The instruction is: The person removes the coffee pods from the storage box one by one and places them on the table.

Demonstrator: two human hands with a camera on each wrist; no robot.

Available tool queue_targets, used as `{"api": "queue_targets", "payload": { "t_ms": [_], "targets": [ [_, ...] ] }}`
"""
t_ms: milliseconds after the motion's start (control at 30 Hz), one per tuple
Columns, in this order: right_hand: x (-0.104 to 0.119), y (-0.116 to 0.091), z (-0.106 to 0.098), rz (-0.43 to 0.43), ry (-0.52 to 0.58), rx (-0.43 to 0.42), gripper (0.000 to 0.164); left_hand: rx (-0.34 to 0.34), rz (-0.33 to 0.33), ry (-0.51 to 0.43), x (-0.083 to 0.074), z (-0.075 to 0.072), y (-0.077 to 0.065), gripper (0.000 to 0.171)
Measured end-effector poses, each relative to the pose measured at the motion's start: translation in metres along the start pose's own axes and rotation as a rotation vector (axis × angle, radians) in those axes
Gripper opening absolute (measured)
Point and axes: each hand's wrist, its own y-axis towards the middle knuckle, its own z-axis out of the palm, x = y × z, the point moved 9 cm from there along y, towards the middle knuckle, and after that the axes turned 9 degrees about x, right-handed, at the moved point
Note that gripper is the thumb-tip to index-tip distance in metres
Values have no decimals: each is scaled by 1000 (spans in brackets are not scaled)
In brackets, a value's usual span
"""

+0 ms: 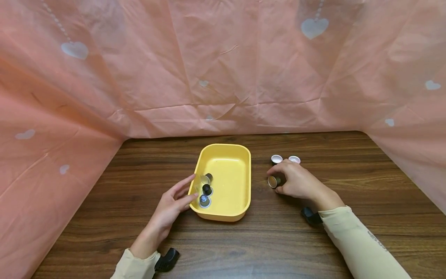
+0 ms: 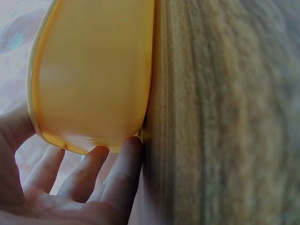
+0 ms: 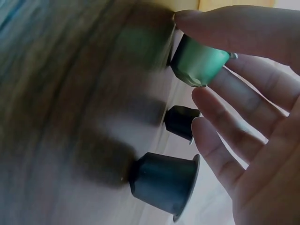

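My left hand (image 1: 166, 211) grips the left wall of a yellow tray (image 1: 246, 178), its thumb over the rim and its fingers against the outer side (image 2: 93, 93). Inside the tray along its left side sit three coffee capsules: a dark one (image 1: 209, 176) tilted over, a black one (image 1: 207, 189) and a silver-blue one (image 1: 204, 200). To the right of the tray, my right hand (image 1: 297, 180) pinches a green coffee capsule (image 3: 200, 61) between thumb and fingers. Its golden lid (image 1: 273, 181) faces left, toward the tray.
Two dark coffee capsules stand lid up behind my right hand, one (image 1: 277, 159) to the left and one (image 1: 294, 159) partly hidden by it. The dark wooden table (image 1: 139, 166) is enclosed by a pink curtain (image 1: 216, 69) at the back and sides.
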Motion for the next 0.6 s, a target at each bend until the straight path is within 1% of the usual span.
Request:
{"api": "queue_targets", "payload": {
  "t_ms": [133,333,467,600],
  "targets": [
    [0,1,1,7,-8,0,46,-1,-6,3,0,0,0,60],
    [3,1,0,-25,-35,-17,38,-2,-12,9,0,0,-1,59],
    [4,1,-1,-40,-27,-31,36,0,-10,9,0,0,-1,59],
    [1,2,-2,-23,-3,-39,36,-1,-7,4,0,0,0,59]
  ]
}}
